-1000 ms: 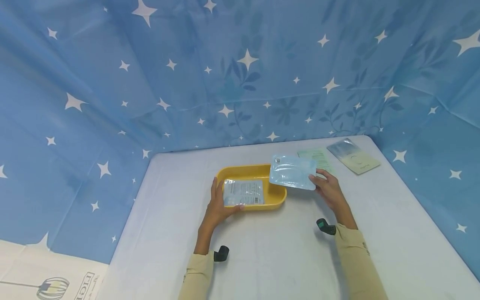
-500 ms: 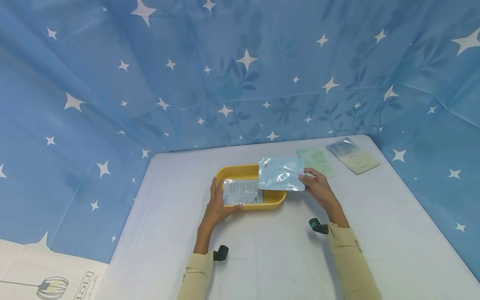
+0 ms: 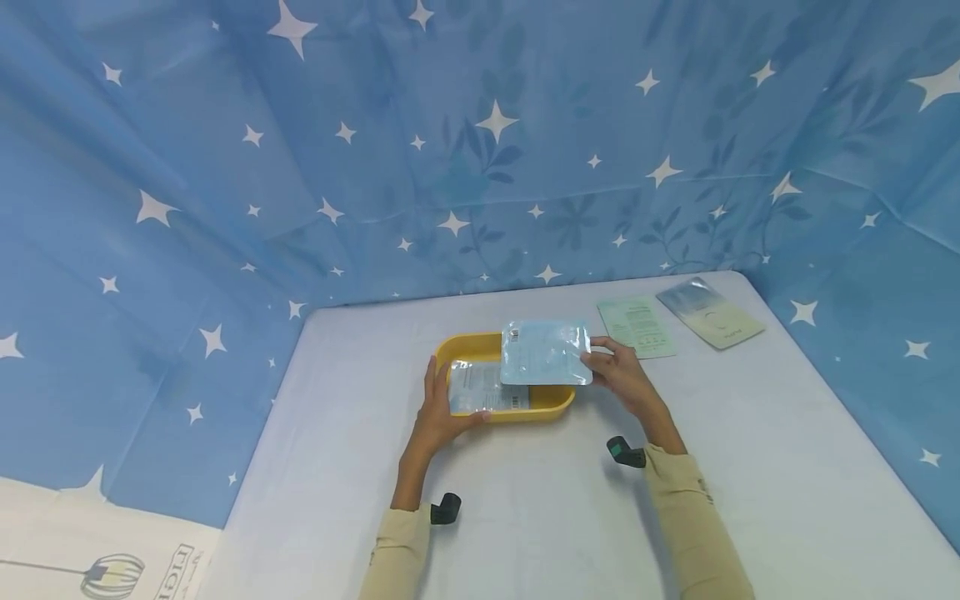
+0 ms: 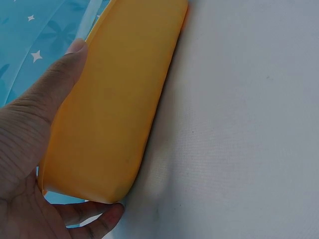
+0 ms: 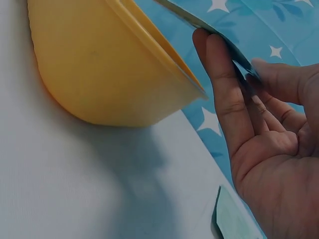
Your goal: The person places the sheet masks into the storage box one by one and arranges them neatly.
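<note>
A yellow plastic tray (image 3: 551, 414) stands on the table. My left hand (image 3: 435, 423) holds its left end, the thumb on the near rim (image 4: 75, 97) and the fingers around the end wall. Inside the tray lies a silvery printed sachet (image 3: 472, 387), partly covered from view. My right hand (image 3: 624, 377) pinches the right edge of a shiny light-blue flat sachet (image 3: 543, 354) between thumb and fingers. This sachet is above the tray's right half; in the right wrist view it appears edge-on (image 5: 199, 22), clear of the rim.
Right of the tray, a pale green printed packet (image 3: 637, 327) lies on the white-covered table (image 3: 547, 517). A yellow-and-blue packet (image 3: 711, 312) lies beyond it near the far right corner. Blue star-patterned curtain (image 3: 420, 183) hangs behind and at the sides.
My right hand has moved left with the light-blue sachet, bringing it farther over the tray and partly over the silvery sachet. My left hand stays on the tray.
</note>
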### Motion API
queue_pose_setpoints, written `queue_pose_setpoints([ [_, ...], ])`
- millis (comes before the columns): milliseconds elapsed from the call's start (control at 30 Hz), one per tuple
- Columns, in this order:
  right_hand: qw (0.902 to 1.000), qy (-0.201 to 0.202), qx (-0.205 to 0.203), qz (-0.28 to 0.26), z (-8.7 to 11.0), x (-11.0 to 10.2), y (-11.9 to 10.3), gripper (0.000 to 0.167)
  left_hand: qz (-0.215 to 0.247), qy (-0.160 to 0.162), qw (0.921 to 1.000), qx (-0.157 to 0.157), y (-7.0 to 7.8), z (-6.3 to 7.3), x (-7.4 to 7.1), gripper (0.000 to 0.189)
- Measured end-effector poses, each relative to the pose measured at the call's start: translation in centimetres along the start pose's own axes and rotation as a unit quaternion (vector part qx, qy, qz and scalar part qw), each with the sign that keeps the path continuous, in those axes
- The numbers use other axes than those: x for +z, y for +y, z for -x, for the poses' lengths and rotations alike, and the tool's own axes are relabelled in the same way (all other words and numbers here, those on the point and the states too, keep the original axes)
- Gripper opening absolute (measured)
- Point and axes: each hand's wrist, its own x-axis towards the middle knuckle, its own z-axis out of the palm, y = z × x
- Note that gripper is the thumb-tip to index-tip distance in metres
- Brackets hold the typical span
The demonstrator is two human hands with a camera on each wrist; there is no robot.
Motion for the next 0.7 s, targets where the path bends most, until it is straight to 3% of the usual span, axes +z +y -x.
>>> queue_pose_setpoints([
  [700, 0.9966, -0.06, -0.031, 0.047, -0.5, 3.1, -0.8, 0.049, -0.008, 0.009, 0.9998, 0.014, -0.1, 0.0, 0.2, 0.12],
])
